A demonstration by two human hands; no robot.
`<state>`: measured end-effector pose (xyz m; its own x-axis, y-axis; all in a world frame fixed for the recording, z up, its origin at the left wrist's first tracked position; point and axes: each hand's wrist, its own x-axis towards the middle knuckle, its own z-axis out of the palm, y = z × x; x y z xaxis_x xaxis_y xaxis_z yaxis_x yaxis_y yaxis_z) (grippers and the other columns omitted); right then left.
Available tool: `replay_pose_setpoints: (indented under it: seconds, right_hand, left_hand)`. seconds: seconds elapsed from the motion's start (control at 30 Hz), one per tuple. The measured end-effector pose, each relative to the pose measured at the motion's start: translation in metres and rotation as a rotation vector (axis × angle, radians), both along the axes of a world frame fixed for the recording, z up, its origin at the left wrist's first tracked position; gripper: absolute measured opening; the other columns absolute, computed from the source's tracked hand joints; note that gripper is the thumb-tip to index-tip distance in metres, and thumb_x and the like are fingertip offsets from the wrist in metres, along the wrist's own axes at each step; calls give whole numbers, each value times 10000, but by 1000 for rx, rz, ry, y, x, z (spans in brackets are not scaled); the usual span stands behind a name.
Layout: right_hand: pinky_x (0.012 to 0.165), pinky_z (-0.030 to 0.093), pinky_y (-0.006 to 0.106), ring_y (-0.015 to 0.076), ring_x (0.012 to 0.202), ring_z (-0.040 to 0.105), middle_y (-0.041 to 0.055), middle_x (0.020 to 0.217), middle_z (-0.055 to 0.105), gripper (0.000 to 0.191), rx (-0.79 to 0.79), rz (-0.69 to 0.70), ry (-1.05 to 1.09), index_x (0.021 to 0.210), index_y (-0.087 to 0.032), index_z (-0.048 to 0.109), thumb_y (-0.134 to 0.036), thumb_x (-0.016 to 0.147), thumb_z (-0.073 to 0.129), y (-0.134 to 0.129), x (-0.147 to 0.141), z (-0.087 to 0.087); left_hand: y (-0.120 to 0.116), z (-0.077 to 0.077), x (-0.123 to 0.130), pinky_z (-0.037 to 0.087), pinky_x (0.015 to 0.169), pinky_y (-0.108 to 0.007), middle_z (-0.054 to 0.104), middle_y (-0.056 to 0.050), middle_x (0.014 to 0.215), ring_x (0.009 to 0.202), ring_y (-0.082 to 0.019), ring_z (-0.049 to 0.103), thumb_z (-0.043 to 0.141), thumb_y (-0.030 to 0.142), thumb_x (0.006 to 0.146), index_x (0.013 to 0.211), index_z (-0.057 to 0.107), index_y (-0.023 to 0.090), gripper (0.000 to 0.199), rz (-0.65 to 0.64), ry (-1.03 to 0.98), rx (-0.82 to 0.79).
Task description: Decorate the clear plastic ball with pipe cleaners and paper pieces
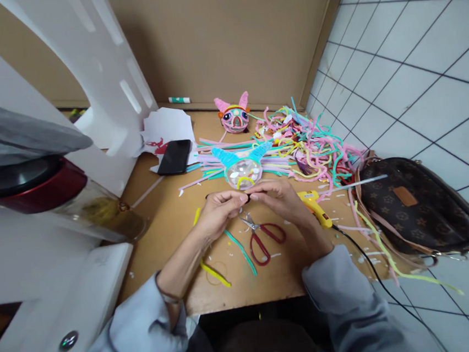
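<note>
Both my left hand (222,211) and my right hand (277,199) are closed, fingertips nearly meeting over the table. Between them they pinch a small dark piece (248,196), too small to make out. Just beyond the fingers lies a clear round ornament (243,173) with blue pipe-cleaner ears and a yellow arc. Below the hands are red-handled scissors (259,239), blades apart. A teal pipe cleaner (242,251) lies left of the scissors, and a yellow pipe cleaner (215,273) is partly hidden by my left arm. A yellow glue gun (315,209) rests beside my right wrist.
A finished pink-eared figure (234,118) stands at the back. Tangled pipe cleaners (318,146) fill the back right, near a brown bag (422,202). A black phone (175,157) lies on white paper (169,128). Left stands a glass jar (101,211) with a red lid.
</note>
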<state>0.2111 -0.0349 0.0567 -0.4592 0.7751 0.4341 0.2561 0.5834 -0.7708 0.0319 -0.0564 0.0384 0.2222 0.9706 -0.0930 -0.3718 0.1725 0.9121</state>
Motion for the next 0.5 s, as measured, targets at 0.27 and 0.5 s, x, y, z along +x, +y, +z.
replay_pose_setpoints:
  seconds: [0.27, 0.5]
  right_hand:
    - [644, 503, 268, 147, 668, 643, 10, 710, 712, 128, 187, -288, 8, 736, -193, 693, -234, 845, 638, -4, -9, -4]
    - [684, 501, 273, 155, 710, 643, 22, 747, 693, 133, 259, -321, -38, 765, -200, 663, -203, 881, 598, -14, -25, -13]
  left_hand:
    - [0, -2, 4, 133, 456, -217, 377, 65, 454, 438, -21, 245, 896, 423, 518, 620, 702, 105, 386, 86, -73, -6]
    - [-1, -5, 9, 135, 454, -208, 343, 80, 469, 444, -19, 229, 883, 418, 539, 573, 627, 123, 392, 210, -124, -3]
